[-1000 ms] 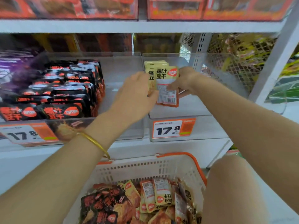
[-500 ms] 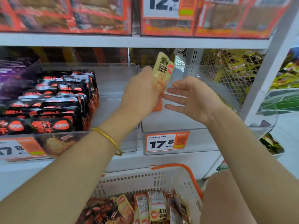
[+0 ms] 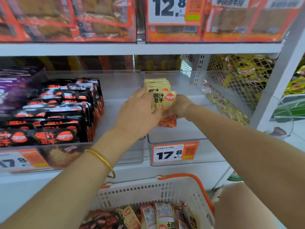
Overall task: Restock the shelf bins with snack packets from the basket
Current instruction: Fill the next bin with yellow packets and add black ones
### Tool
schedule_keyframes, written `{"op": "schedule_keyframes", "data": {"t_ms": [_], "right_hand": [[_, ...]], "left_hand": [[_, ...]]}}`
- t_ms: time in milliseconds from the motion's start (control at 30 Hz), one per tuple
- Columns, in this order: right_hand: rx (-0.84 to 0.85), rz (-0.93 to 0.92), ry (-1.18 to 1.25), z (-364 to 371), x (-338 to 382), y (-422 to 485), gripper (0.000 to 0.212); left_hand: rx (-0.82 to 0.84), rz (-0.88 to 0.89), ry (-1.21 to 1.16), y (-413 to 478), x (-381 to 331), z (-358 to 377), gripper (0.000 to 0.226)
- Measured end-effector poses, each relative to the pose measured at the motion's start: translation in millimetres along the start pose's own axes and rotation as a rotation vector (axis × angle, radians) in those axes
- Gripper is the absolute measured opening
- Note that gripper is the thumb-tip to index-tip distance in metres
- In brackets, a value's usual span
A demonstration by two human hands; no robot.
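Yellow snack packet (image 3: pixel 164 103) stands upright in the clear bin (image 3: pixel 175 138). The left hand (image 3: pixel 140 111) and right hand (image 3: pixel 179 106) grip its sides with fingers curled. A yellow packet row (image 3: pixel 156 83) stands directly behind the hands. Black packets (image 3: pixel 66 109) fill the space left of the left hand. The basket (image 3: pixel 148 190) sits below both wrists.

It was a shop, a snack aisle by the look of it. White metal shelving (image 3: pixel 148 48) carried clear plastic bins (image 3: pixel 178 140) of identical snack packets (image 3: pixel 54 113) in rows, each bin fronted by an orange price tag (image 3: pixel 175 153) (17.8 here, 12.8 on the shelf above). A white shopping basket (image 3: pixel 148 190) of more stock sat below.
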State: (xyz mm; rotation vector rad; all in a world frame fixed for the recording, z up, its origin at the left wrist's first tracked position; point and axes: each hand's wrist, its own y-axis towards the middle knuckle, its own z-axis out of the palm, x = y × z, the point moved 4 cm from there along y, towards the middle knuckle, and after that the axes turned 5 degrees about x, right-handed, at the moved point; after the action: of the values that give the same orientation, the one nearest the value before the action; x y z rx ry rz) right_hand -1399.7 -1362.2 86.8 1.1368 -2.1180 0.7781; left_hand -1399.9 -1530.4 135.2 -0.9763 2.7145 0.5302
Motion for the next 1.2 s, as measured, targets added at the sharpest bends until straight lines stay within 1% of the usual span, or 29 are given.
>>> {"op": "schedule_keyframes", "data": {"t_ms": [67,100,167,267,400,533,633,733,800,867,900,933,967,1000,1033,1067,1100,1133,1200], "right_hand": [[-0.061,0.052,-0.17,1,-5,11,0.043],[-0.099,0.066,-0.212,1,-6,14,0.041],[-0.174,0.066,-0.228,3,-6,19,0.036],[-0.223,0.031,-0.183,9,-2,25,0.032],[-0.195,0.016,-0.148,12,0,28,0.034],[-0.126,0.098,-0.076,13,-3,24,0.034],[-0.086,0.142,-0.104,14,-1,18,0.034],[-0.057,0.169,-0.126,9,5,4,0.04],[-0.064,0.125,-0.133,-1,15,-16,0.038],[-0.151,-0.032,-0.169,-17,30,-54,0.033],[-0.196,-0.128,-0.146,-22,37,-83,0.03],[-0.204,-0.208,-0.083,-24,41,-115,0.027],[-0.159,-0.269,-0.019,-21,42,-144,0.023],[-0.067,-0.292,0.012,-12,39,-167,0.019],[0.061,-0.273,0.001,3,33,-184,0.015],[0.205,-0.235,-0.06,26,23,-189,0.011],[0.335,-0.208,-0.202,54,11,-187,0.008],[0.431,-0.182,-0.373,81,-2,-177,0.01],[0.549,-0.125,-0.669,140,-44,-144,0.02]], "left_hand": [[-0.007,0.017,-0.037,1,0,0,0.057],[-0.013,0.015,-0.047,1,0,0,0.055],[-0.022,0.007,-0.056,2,3,3,0.049],[-0.034,-0.001,-0.072,2,5,4,0.052],[-0.031,-0.007,-0.091,2,6,5,0.053],[-0.049,-0.019,-0.133,-1,4,2,0.053],[-0.069,0.0,-0.191,-7,2,0,0.051],[-0.131,0.014,-0.221,-15,3,-4,0.051],[-0.24,0.053,-0.25,-33,2,-13,0.045],[-0.366,0.128,-0.298,-63,2,-23,0.04],[-0.404,0.157,-0.313,-81,5,-23,0.036],[-0.407,0.179,-0.313,-99,8,-17,0.032],[-0.377,0.195,-0.299,-116,12,-8,0.029],[-0.317,0.201,-0.277,-129,17,4,0.027],[-0.236,0.195,-0.254,-141,23,19,0.026],[-0.149,0.182,-0.235,-149,31,36,0.026],[-0.061,0.163,-0.217,-155,39,53,0.027],[0.03,0.139,-0.196,-158,46,69,0.029],[0.181,0.08,-0.153,-159,55,94,0.034]]}}
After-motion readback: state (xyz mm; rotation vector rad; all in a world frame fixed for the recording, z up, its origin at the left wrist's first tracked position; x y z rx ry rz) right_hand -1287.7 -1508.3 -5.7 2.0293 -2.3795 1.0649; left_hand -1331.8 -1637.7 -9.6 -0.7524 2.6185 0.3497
